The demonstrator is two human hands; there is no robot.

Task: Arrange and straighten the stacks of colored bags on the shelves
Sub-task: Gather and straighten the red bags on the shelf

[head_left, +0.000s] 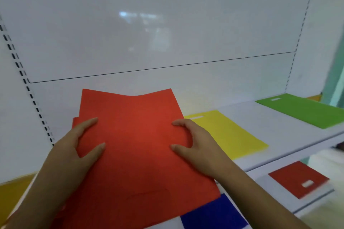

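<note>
The person is in the middle of the job, holding a stack of flat red-orange fabric bags up in front of the white metal shelf. The left hand grips the stack's left edge, thumb and forefinger lying on top with the rest of the fingers hidden underneath. The right hand grips the right edge, its fingers curled onto the top bag. The stack is not squared yet: a second red edge juts out at the left, just past the top bag, and the far edge sags in the middle.

On the shelf to the right lies a flat yellow bag with a cut-out handle, just beside the red stack, and it looks tidy enough. Farther right and well apart sits a flat green bag, also lying neat, with a sliver of orange behind it. On the lower shelf a dark red bag lies at an angle near the right, and a blue bag shows under the held stack's near corner. A mustard-yellow stack peeks in at the near left.

I'd judge that the red stack must be evened and set down, and the lower shelf tidied.
</note>
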